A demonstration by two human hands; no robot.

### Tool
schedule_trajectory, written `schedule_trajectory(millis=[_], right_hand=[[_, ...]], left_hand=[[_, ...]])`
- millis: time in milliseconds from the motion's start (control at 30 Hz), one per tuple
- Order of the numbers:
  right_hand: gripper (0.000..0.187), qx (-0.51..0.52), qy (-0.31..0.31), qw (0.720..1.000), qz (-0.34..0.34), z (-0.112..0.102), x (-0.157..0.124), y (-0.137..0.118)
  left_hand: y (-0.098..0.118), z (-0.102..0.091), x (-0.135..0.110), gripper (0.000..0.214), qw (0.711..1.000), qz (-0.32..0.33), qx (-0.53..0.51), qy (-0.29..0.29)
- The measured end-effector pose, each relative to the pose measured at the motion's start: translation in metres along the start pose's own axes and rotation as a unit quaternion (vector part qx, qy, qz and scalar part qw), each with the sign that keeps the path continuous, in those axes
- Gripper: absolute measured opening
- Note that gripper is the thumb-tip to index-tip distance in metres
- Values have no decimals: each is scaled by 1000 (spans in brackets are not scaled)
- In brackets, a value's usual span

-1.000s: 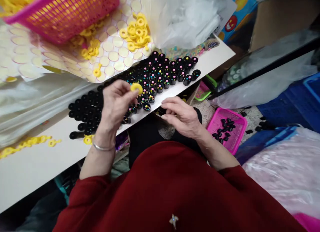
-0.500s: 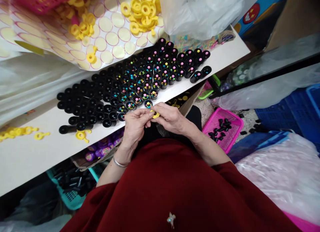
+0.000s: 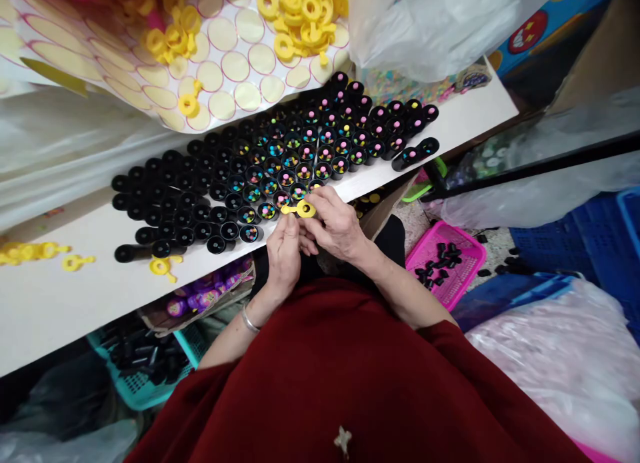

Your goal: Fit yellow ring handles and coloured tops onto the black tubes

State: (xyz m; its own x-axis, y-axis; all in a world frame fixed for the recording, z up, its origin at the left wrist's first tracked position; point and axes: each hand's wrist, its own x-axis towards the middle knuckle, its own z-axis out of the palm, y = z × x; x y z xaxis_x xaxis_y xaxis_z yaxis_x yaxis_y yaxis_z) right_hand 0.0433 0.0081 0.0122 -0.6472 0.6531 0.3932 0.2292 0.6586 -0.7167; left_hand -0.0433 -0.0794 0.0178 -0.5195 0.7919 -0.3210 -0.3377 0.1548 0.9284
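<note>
My left hand (image 3: 284, 253) and my right hand (image 3: 336, 224) meet at the near edge of the white table (image 3: 60, 303). Both pinch one yellow ring-shaped cap (image 3: 303, 209) between their fingertips. Just beyond it stands a dense block of small black tubes (image 3: 260, 170). The tubes on the right show coloured beads inside; those on the left look dark. Loose yellow caps (image 3: 163, 267) lie on the table to the left of my hands.
A sheet of round stickers (image 3: 235, 56) with heaps of yellow caps (image 3: 300, 10) lies at the back, next to a clear plastic bag (image 3: 430, 23). A pink basket (image 3: 447, 260) with black parts sits on the floor at right. A teal basket (image 3: 135, 376) is under the table.
My left hand brought the yellow cap down from above the tubes to my right hand at the table's edge. Both hands then lifted it slightly toward the tubes. The camera tilted down.
</note>
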Motion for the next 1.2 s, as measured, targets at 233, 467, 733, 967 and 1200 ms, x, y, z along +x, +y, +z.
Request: schedule_trajectory(millis=[233,467,733,967,1200], right_hand=[[23,2,-10,1000,3,5,-2,0],[26,46,-7,999,23,9,-6,-3],[24,174,70,973,132,16,-19,-10],[23,253,105,928,252,23,-14,-16],[42,293,66,892,339,26,-15,-16]], left_hand=[[0,5,6,41,999,13,3,35],[0,8,8,36,995,33,25,90],[-2,6,5,32,993,44,46,101],[-4,9,8,39,989,40,71,121],[-7,9,9,38,988,51,87,119]])
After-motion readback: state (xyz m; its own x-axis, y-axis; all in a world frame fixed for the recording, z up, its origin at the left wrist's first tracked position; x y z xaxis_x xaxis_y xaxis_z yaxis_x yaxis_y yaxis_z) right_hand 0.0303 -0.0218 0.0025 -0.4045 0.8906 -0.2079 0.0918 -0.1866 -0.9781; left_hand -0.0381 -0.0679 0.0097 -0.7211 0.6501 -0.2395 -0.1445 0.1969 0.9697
